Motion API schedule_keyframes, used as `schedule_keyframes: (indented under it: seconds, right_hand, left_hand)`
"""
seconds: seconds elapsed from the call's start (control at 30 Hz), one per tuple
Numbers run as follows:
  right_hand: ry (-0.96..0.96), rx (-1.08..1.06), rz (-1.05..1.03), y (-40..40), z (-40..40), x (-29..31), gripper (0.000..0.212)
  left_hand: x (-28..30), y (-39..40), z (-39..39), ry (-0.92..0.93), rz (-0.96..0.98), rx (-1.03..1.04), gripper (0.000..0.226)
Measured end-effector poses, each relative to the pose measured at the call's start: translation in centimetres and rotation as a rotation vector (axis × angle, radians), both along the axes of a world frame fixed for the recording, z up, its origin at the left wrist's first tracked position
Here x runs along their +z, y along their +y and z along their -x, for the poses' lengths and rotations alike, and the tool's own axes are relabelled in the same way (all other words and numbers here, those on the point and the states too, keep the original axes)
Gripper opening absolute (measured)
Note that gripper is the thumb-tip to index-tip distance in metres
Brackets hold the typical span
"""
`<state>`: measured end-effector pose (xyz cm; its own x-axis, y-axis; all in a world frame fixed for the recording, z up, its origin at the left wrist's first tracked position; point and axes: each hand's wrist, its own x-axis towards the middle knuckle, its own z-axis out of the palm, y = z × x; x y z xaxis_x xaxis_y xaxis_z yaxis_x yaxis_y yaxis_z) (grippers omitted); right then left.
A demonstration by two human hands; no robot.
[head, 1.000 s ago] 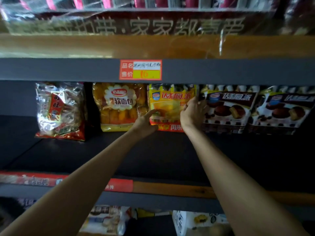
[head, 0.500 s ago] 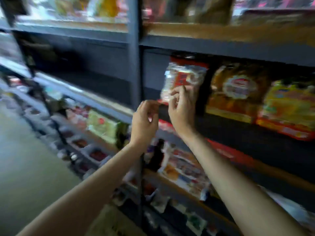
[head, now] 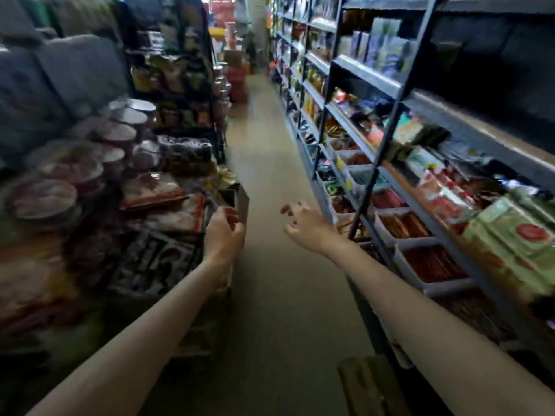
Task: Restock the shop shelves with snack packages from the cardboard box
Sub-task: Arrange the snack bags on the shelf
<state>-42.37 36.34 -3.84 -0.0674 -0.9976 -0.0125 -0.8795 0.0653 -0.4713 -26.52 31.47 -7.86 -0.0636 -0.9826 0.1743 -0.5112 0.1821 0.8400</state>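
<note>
I face down the shop aisle and the picture is blurred. My left hand (head: 224, 232) hovers with loosely curled fingers and holds nothing. It is beside a pile of red and white snack packages (head: 168, 205) and a brown cardboard box flap (head: 240, 199) on the left. My right hand (head: 303, 226) is raised over the aisle floor with relaxed, spread fingers, also holding nothing. The dark metal shop shelves (head: 372, 79) run along the right, stocked with packets. The inside of the box is hidden.
Stacked round tubs (head: 117, 136) and packets fill the left display. White bins of red snacks (head: 429, 265) line the lower right shelf. A brown cardboard piece (head: 369, 382) lies at the bottom. The beige aisle floor (head: 270, 163) stretches ahead.
My view has swung left from the shelf of snack bags to the aisle. Both hands have left the yellow package on the shelf and now hang in the air with nothing in them.
</note>
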Motion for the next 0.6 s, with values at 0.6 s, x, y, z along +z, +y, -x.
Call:
schedule_keyframes:
  seconds: [0.6]
  right_hand:
    - [-0.699, -0.189, -0.329, -38.5, -16.5, -12.6, 0.066]
  left_hand:
    - [-4.8, -28.7, -16.1, -0.246, -0.154, 0.297, 0.019]
